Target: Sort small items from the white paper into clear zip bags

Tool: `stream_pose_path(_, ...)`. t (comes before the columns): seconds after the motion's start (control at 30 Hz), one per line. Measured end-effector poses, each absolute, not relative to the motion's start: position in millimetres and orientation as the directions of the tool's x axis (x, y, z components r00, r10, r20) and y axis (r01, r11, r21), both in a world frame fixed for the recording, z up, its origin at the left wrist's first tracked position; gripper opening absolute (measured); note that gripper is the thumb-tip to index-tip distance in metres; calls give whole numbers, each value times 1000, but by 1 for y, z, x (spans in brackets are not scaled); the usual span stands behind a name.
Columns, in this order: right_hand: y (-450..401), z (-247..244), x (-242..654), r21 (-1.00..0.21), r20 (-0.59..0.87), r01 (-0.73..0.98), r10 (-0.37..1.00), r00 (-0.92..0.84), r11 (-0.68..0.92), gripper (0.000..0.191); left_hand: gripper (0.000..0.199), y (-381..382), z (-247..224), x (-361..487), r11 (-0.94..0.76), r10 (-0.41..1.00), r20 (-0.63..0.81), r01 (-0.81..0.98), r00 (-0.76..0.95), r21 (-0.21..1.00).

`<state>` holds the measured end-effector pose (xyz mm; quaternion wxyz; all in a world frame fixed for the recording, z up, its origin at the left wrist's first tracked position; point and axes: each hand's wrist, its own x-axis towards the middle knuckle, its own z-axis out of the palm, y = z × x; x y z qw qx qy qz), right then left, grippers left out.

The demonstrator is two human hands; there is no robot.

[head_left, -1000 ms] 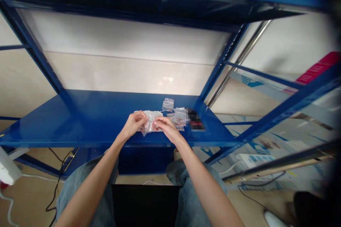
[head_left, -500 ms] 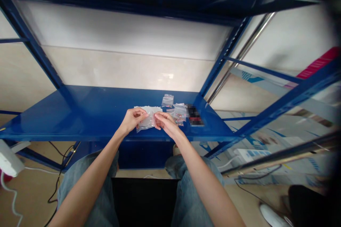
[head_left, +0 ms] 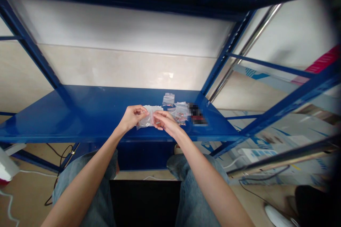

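Note:
A clear plastic bag is held between my two hands, low over the blue shelf. My left hand pinches its upper left side between thumb and fingertips. On the right side, my right hand has its fingers closed on the bag's edge. Whether anything is inside it cannot be made out. A whitish sheet or further bag shows just behind. Right of my right hand lies a small pile of clear bags with reddish contents. Another small clear bag rests behind that pile.
A dark, blurred-out item lies right of the bags on the blue shelf. Upright blue posts stand at the shelf's ends, with another shelf overhead. Boxes are stacked at the right. Cables run along the floor at lower left.
Both hands stay on the clear bag, with slight shifts of the fingers. The whole view has moved a little; the bags on the shelf look unmoved.

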<state>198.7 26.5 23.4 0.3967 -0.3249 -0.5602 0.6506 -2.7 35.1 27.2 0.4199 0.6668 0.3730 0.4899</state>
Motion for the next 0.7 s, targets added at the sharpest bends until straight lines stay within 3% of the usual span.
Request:
stream_pose_path(0.53, 27, 20, 192, -974, 24, -202, 851, -524, -97, 37, 23, 40, 32, -9, -497, 866, 462, 230, 189, 837)
stream_pose_path(0.7, 29, 16, 189, -970, 67, -240, 902, -426, -42, 35, 16, 31, 35, -6, -595, 757, 654, 416, 2, 688)
